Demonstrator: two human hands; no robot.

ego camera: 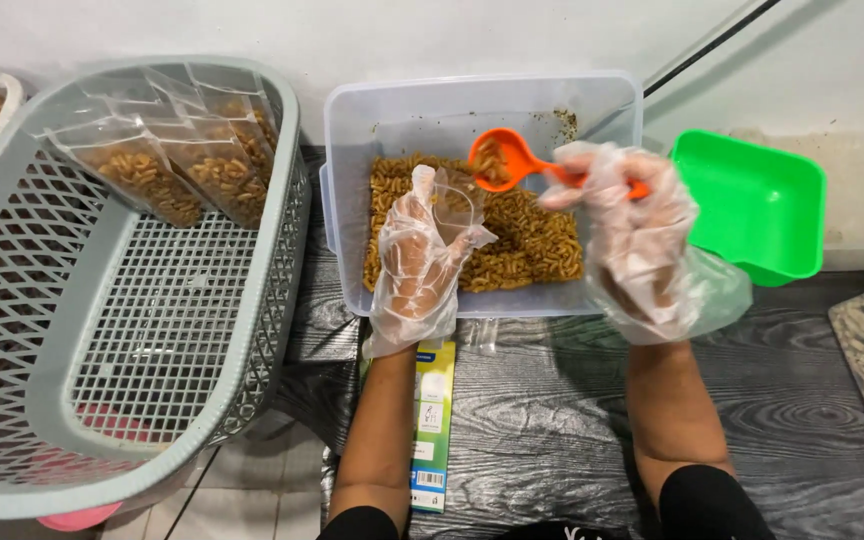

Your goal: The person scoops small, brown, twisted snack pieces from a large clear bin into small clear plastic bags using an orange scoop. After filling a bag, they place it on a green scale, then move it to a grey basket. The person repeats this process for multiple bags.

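Note:
My left hand [414,262], in a loose clear plastic glove, holds a small clear plastic bag [455,203] open over a clear plastic tub [432,110]. The tub holds golden-brown spiral snack pieces [527,245]. My right hand [632,240], also gloved, grips the handle of an orange scoop [505,160]. The scoop carries a few snack pieces and hovers just right of the bag's mouth, above the tub.
A grey mesh basket [152,330] at the left holds several filled clear bags of the snack [177,150] at its far end. A green plastic tray [752,205] sits right of the tub. A yellow-green carton [432,420] lies on the dark wood-grain surface between my arms.

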